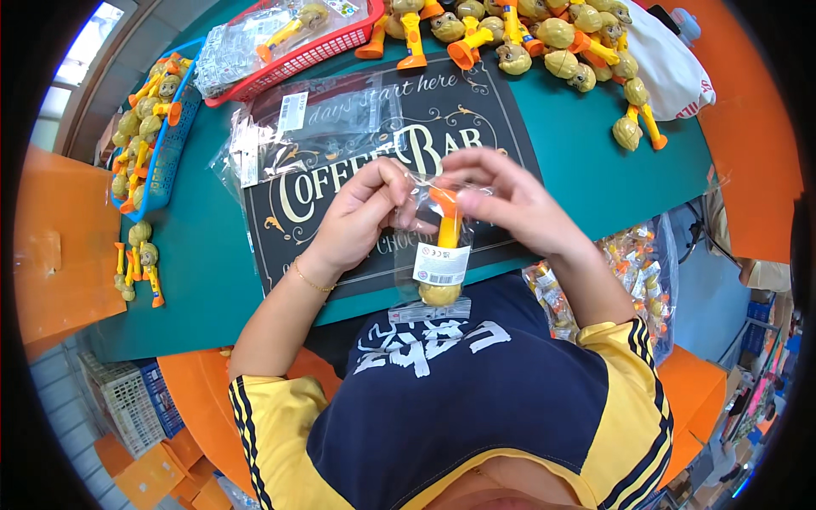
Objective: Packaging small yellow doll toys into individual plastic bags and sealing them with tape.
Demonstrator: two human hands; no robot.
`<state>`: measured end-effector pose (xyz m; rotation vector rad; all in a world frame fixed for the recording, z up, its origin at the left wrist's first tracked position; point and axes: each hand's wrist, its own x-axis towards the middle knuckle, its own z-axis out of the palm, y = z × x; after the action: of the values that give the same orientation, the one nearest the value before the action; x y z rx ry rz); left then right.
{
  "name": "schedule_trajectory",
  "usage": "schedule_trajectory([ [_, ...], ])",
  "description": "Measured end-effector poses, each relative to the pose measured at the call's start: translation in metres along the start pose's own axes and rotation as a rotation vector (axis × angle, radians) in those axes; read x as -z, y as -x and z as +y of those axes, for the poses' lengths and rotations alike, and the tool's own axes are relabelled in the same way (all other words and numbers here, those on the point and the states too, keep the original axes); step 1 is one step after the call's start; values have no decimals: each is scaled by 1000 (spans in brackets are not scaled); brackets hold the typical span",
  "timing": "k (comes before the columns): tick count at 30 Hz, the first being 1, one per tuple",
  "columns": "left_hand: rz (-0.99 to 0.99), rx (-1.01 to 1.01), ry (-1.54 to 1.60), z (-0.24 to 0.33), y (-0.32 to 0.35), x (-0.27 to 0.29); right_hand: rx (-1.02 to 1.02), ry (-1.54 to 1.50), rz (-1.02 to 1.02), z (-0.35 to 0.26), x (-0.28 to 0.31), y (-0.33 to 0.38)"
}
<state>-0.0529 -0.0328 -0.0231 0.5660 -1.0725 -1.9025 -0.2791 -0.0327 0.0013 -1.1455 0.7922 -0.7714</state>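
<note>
In front of my chest hangs a clear plastic bag (408, 270) with a toy (449, 231) inside it. The toy has a yellow stick, an orange flared end at the top and a round gold head at the bottom; a white printed label (442, 264) covers part of it. My left hand (367, 202) pinches the bag's upper left edge between thumb and fingers. Around the upper right of the bag, my right hand (510, 202) is curled, its thumb against the plastic by the toy's orange end. Some fingertips are hidden behind the bag.
Flat empty bags (327, 115) lie on a black printed mat (510, 127) over the green table (586, 191). Beyond are a red basket (319, 53) of bags and piled loose toys (561, 64). A blue basket (183, 140) of toys stands left; bagged toys fill a sack (663, 255) lower right.
</note>
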Motion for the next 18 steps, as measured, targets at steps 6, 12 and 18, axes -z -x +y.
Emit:
schedule_trajectory([
  [6,80,38,-75,7,2,-1,-101,-85,23,5,-10,-6],
  [12,158,47,-17,11,2,-7,-91,-86,36,2,-11,-6],
  [18,70,199,-382,13,10,-4,-82,-30,65,0,-11,-4],
])
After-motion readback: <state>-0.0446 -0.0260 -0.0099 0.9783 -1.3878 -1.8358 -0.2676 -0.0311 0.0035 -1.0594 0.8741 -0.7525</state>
